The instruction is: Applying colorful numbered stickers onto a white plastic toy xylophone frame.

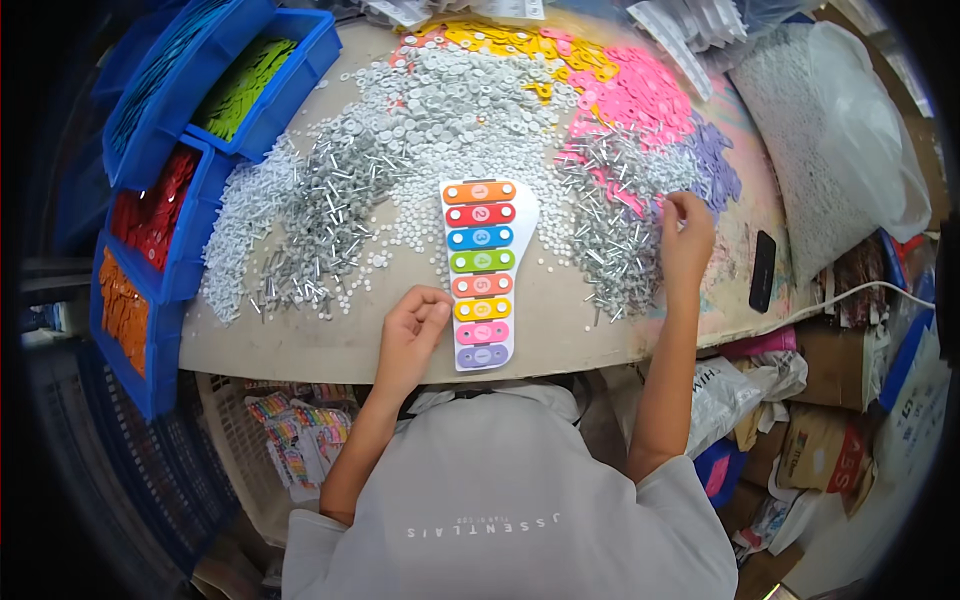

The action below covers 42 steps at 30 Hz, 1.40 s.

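Observation:
A small toy xylophone (486, 262) lies on the table, a white board with a column of coloured bars. White round caps show on the ends of the upper bars; the pink and purple bars at the near end show small dark holes instead. Close against its left edge is my left hand (412, 325), fingers curled and thumb drawn in. Over at the right, my right hand (687, 240) is bent in a pinch beside a heap of silver metal pins (612, 245). Whatever either hand's fingertips hold is too small or hidden to make out.
White washers and caps (470, 95) spread across the table, with more silver pins (335, 200) at left. Pink bars (640, 95), yellow bars and purple bars (713, 165) lie behind. Blue bins (175, 225) line the left; a bulging clear bag (815, 140) and black phone-like object (763, 272) are right.

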{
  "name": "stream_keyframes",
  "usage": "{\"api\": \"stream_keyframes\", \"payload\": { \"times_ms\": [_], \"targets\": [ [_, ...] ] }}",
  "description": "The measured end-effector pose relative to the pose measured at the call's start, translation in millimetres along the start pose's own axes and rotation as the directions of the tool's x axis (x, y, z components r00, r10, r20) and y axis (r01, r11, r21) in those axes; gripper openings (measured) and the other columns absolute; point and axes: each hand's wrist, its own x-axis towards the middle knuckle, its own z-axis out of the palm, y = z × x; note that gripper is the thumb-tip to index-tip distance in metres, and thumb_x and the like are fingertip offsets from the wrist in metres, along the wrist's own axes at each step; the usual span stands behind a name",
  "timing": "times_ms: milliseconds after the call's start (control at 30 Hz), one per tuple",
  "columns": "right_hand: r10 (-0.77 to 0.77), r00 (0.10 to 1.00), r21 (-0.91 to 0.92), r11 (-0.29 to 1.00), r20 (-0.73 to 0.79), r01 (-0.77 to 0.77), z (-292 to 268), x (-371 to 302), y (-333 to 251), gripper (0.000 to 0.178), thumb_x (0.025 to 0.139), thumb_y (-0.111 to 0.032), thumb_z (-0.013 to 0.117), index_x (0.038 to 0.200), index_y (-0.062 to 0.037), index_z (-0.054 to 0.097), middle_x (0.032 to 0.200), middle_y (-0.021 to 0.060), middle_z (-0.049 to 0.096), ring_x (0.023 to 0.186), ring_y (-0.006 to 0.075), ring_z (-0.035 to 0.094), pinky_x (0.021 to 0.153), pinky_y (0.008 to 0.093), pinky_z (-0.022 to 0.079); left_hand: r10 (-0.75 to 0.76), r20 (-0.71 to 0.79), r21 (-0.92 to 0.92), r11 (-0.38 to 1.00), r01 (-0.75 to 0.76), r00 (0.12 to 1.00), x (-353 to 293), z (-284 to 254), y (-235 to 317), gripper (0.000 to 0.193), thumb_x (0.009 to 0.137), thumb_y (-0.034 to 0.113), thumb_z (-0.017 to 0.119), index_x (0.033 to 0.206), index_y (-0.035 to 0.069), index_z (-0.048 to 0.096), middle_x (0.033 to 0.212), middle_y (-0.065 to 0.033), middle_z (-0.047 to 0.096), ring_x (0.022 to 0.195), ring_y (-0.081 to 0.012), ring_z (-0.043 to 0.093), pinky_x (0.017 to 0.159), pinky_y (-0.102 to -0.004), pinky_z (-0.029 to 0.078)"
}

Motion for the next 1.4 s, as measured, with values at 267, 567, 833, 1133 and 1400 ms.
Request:
{"api": "stream_keyframes", "payload": {
  "times_ms": [267, 567, 833, 1133, 1400],
  "targets": [
    [0.221, 0.970, -0.074, 0.974, 0.101, -0.214, -36.3, 3.3, 52.6, 0.012, 0.094, -0.010, 0.062, 0.098, 0.0007, 0.066, 0.076, 0.0101, 0.065, 0.066, 0.0172, 0.057, 0.064, 0.0328, 0.047, -0.007, 0.042, -0.055, 0.998, 0.009, 0.999, -1.4, -4.8, -1.4, 0.011, 0.104, 0.013, 0.057, 0.105, 0.002, 0.060, 0.069, 0.0081, 0.051, 0.056, 0.0009, 0.033, 0.051, -0.0198, 0.024],
    [0.202, 0.963, 0.074, 0.973, 0.176, -0.218, -23.8, -19.0, 53.7, 0.018, 0.096, -0.012, 0.063, 0.108, 0.0007, 0.068, 0.089, 0.0070, 0.069, 0.078, 0.0149, 0.061, 0.074, 0.0294, 0.050, 0.001, 0.084, -0.002, 1.000, 0.000, 0.996, 6.8, -3.6, -0.4, 0.012, 0.103, 0.013, 0.056, 0.106, 0.002, 0.058, 0.065, 0.0068, 0.047, 0.052, -0.0008, 0.034, 0.048, -0.0201, 0.025],
    [0.070, 0.997, 0.108, 0.991, 0.030, -0.073, 19.1, 10.5, 46.0, 0.021, 0.093, -0.013, 0.065, 0.107, 0.0009, 0.070, 0.097, 0.0138, 0.073, 0.090, 0.0229, 0.068, 0.084, 0.0346, 0.051, 0.036, 0.007, -0.026, 0.999, -0.035, 0.999, -2.9, -7.0, -1.2, 0.013, 0.103, 0.015, 0.058, 0.105, 0.002, 0.060, 0.069, 0.0059, 0.050, 0.053, -0.0008, 0.036, 0.048, -0.0200, 0.026],
    [0.074, 0.993, -0.004, 0.997, -0.087, -0.074, -7.5, -4.8, 22.9, 0.021, 0.099, -0.018, 0.058, 0.107, -0.0007, 0.064, 0.093, 0.0108, 0.068, 0.084, 0.0201, 0.063, 0.076, 0.0345, 0.051, 0.337, -0.369, 0.523, 0.846, -0.106, 0.866, -24.0, -64.8, 30.7, 0.014, 0.098, 0.012, 0.065, 0.105, 0.001, 0.068, 0.087, 0.0015, 0.066, 0.079, -0.0054, 0.057, 0.070, -0.0234, 0.048],
    [-0.085, 0.957, 0.292, 0.957, 0.277, 0.001, -8.4, -71.2, -71.8, 0.015, 0.101, -0.009, 0.056, 0.111, 0.0003, 0.061, 0.091, 0.0056, 0.064, 0.079, 0.0118, 0.059, 0.073, 0.0281, 0.049, 0.772, -0.366, 0.928, 0.348, 0.136, 0.520, -5.6, -196.0, 67.1, 0.011, 0.092, 0.013, 0.068, 0.097, 0.004, 0.072, 0.092, -0.0083, 0.068, 0.086, -0.0248, 0.062, 0.078, -0.0361, 0.049]
  ]
}}
